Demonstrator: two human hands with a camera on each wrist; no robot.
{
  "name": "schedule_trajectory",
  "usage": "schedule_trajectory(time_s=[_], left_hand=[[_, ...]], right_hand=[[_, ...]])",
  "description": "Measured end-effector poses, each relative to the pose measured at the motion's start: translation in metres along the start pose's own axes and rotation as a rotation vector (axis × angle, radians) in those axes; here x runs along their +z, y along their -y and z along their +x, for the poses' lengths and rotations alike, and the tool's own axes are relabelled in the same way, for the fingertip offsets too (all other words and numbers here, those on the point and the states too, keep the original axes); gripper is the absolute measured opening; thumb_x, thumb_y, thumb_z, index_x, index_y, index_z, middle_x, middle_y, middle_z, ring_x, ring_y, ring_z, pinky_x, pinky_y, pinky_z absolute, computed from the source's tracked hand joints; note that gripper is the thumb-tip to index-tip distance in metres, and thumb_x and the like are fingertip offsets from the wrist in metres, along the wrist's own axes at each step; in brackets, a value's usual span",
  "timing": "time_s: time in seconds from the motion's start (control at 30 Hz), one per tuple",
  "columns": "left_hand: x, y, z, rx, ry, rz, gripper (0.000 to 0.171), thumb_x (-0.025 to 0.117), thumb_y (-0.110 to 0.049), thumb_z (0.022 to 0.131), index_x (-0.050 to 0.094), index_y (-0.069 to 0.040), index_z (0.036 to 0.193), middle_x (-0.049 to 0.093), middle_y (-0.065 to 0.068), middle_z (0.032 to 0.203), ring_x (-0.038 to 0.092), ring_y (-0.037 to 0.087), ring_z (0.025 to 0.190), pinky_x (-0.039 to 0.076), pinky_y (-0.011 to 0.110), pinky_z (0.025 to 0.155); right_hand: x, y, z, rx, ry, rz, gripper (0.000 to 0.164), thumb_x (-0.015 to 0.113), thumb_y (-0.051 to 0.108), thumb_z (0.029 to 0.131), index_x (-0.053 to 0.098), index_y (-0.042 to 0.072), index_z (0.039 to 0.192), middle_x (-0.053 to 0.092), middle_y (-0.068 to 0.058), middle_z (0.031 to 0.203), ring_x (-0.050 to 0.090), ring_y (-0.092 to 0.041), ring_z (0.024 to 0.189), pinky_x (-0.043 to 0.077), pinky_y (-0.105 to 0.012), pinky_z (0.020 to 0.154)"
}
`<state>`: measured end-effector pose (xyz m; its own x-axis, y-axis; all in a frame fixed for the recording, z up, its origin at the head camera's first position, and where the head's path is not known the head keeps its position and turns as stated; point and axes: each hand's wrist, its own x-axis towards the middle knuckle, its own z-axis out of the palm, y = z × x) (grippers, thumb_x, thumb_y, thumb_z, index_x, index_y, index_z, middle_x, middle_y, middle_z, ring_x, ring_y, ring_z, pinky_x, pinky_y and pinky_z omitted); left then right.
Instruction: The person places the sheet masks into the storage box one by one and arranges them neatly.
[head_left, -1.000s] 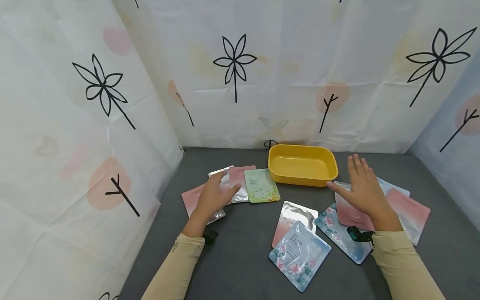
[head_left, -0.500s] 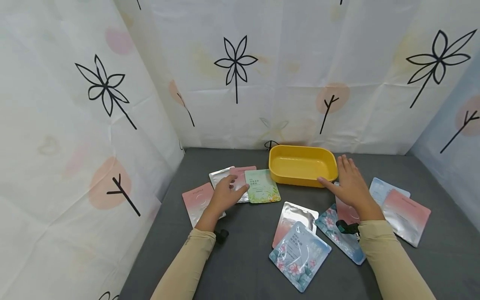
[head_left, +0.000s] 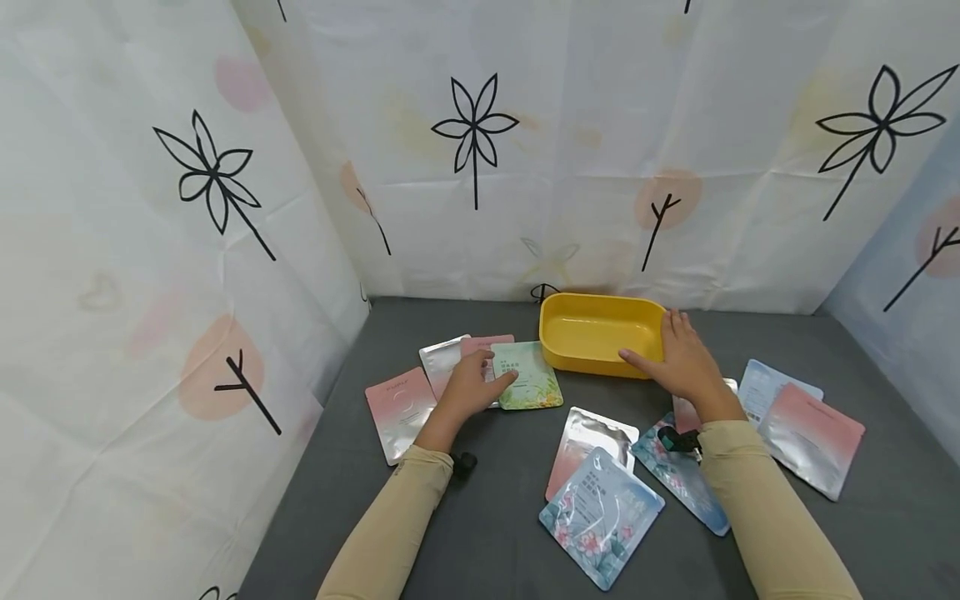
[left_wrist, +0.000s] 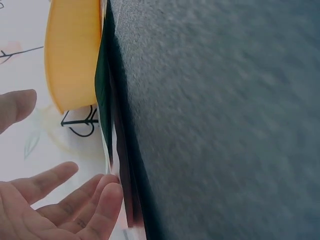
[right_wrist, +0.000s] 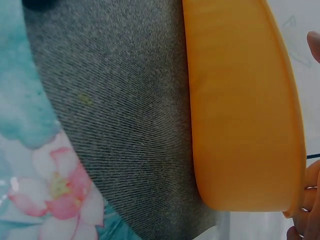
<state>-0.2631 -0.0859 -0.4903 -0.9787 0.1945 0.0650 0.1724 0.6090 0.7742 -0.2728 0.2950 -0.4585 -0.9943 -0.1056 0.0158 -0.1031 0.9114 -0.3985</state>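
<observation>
My left hand (head_left: 471, 387) hovers with spread, slightly bent fingers over the left group of sachets, beside a green sachet (head_left: 528, 377). Behind that hand a pink sachet (head_left: 491, 341) and a silver one (head_left: 437, 360) are partly covered. In the left wrist view, the fingertips (left_wrist: 112, 195) come close to the sachet edges; contact is unclear. My right hand (head_left: 686, 367) lies at the right end of a yellow plastic basin (head_left: 603, 367), its thumb near the front rim. From the right wrist, its fingers (right_wrist: 311, 200) show just beyond the basin's rim.
A pink-and-silver sachet (head_left: 401, 408) lies far left. In front are a silver-pink sachet (head_left: 588, 433) and a blue floral one (head_left: 602, 517). Under the right forearm sits another blue floral sachet (head_left: 675, 471), with pink (head_left: 817, 433) and pale blue (head_left: 772, 387) ones to the right.
My right hand has moved left from above the right-hand sachets to the basin's end. My left hand has shifted right, from the pink sachets toward the green one.
</observation>
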Motion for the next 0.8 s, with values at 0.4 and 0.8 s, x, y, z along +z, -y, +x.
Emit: schedule_trajectory(time_s=[0.4, 0.8], left_hand=[[0.016, -0.003, 0.016, -0.076, -0.023, 0.055, 0.078, 0.079, -0.048, 0.092, 0.057, 0.001, 0.148, 0.065, 0.021, 0.142, 0.063, 0.035, 0.131, 0.054, 0.052, 0.110], [0.025, -0.010, 0.018, -0.082, -0.004, 0.147, 0.088, 0.096, -0.039, 0.075, 0.060, 0.003, 0.144, 0.060, 0.020, 0.141, 0.057, 0.033, 0.126, 0.050, 0.047, 0.115]], right_hand=[[0.006, -0.004, 0.021, 0.007, -0.030, -0.008, 0.137, 0.059, 0.083, 0.089, -0.006, -0.011, 0.165, -0.006, -0.037, 0.173, 0.003, -0.055, 0.161, 0.017, -0.071, 0.127], [0.012, -0.002, 0.028, 0.033, 0.006, -0.023, 0.140, 0.058, 0.086, 0.086, -0.002, -0.014, 0.164, -0.002, -0.039, 0.172, -0.003, -0.056, 0.161, 0.012, -0.070, 0.129]])
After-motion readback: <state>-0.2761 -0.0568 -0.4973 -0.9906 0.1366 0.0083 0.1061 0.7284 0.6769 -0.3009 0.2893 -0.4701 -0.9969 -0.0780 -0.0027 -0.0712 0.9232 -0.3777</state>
